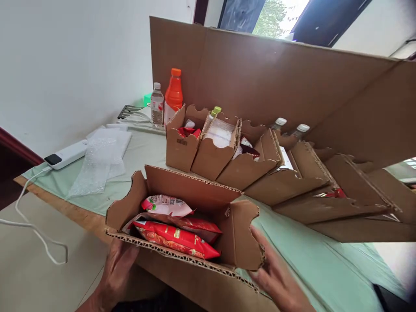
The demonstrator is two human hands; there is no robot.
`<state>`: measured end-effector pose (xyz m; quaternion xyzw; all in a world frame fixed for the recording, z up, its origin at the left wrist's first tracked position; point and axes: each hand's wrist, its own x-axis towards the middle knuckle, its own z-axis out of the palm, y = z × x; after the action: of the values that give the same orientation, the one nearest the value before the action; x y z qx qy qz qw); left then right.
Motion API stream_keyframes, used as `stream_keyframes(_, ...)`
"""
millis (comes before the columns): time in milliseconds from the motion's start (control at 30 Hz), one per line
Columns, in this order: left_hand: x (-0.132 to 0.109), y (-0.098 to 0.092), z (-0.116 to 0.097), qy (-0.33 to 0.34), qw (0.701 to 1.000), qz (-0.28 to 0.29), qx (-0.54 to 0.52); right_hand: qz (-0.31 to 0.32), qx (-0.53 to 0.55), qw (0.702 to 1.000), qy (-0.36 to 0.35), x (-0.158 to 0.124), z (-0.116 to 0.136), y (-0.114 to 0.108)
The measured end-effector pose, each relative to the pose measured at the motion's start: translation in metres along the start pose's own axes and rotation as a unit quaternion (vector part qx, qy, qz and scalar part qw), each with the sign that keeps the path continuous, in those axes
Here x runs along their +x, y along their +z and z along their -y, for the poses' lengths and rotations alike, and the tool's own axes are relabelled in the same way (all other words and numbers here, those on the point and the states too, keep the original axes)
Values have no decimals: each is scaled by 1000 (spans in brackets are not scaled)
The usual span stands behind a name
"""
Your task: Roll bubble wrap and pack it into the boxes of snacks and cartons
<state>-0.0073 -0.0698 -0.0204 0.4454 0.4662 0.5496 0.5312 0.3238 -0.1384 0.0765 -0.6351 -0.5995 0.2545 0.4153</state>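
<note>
An open-topped cardboard box [243, 234] is held in front of me between both hands, near the table's front edge. Inside lie a white-and-pink snack packet [167, 205], a dark red packet [201, 226] and a shiny red packet [177, 238]. My left hand [117, 271] grips the box at its near left corner, its fingers partly hidden beneath the cardboard. My right hand [276, 273] is closed against the right end, fingers behind the end flap and thumb towards me.
Several similar cardboard boxes [182, 151] holding packets and bottles stand in a row behind. An orange bottle [174, 93] and a clear water bottle [157, 106] are at the back left. Bubble wrap [97, 160] and a white corded device [69, 154] lie left. A tall cardboard panel [260, 73] rises behind.
</note>
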Motion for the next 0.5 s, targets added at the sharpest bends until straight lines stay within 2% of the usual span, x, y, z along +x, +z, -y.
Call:
stream_keyframes(100,5,10,-1,-5,1000,11,-3,33,-22,999,-10,-10,-3,23)
stream_keyframes(167,19,28,-9,25,999,16,20,2,-41,999,-15,-4,-6,30)
stream_keyframes(233,42,55,-21,77,994,36,67,-50,-65,997,-17,9,-15,26)
stream_keyframes(267,56,71,-27,109,987,66,95,-74,-73,994,-16,16,-20,22)
stream_keyframes(333,84,102,-38,165,960,163,156,-122,-83,989,-3,30,-32,10)
stream_keyframes(367,97,114,-42,171,952,183,177,-145,-86,986,13,35,-38,5)
stream_keyframes(433,117,129,-45,171,939,199,221,-177,-95,978,53,38,-51,0)
stream_keyframes(500,127,125,-43,170,929,190,268,-179,-103,974,91,33,-65,1)
